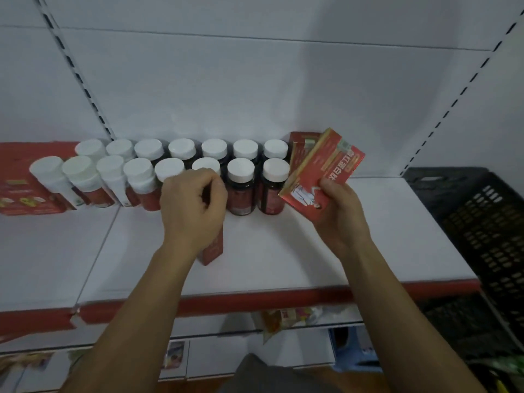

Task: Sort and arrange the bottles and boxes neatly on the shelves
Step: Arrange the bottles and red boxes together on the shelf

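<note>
Mid-sort, frame centre: my left hand point(195, 199) curls round a box point(213, 251) before the bottles point(241, 171); my right hand point(338, 214) grips a second box point(320, 174), tilted, centre right. Next, I judge: stand it beside the 2 rows.

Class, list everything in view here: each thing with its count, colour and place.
bottles: fifteen, white caps, two rows at shelf back
held box: one, red, in right hand
standing box: one, red, behind held box
low box: one, red, under left wrist
left boxes: count unclear, red, shelf's far left
shelf: one, white, red front edge
crate: one, black, right of shelf
left hand: one, fingers curled, before bottles
right hand: one, grips held box
</note>
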{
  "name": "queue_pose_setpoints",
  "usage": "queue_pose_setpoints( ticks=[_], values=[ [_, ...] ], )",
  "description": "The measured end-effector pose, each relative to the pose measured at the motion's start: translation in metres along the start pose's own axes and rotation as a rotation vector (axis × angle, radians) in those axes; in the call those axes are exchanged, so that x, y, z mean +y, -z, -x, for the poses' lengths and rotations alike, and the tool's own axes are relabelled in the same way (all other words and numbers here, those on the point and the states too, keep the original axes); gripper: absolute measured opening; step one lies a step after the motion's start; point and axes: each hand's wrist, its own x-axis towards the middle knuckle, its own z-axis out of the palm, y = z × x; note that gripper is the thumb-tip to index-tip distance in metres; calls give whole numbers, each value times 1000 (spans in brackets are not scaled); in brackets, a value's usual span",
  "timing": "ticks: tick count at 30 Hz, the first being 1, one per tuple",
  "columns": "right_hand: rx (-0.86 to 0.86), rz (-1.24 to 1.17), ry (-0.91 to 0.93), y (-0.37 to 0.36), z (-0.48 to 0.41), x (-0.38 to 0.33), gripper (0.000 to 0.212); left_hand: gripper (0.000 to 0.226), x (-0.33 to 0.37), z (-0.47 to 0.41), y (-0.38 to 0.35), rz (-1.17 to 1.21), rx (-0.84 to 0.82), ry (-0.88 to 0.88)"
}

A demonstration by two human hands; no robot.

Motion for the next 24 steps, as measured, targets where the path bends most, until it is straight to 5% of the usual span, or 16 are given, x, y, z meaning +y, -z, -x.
queue_pose_setpoints(
  ticks=[15, 24],
  values=[
    [263, 854, 206, 56, -42, 11, 55, 32, 9, -1, -15, -49, 66, -15],
    [307, 995, 246, 44, -70, 15, 69, 32, 12, -3, -15, -31, 53, -9]
  ],
)
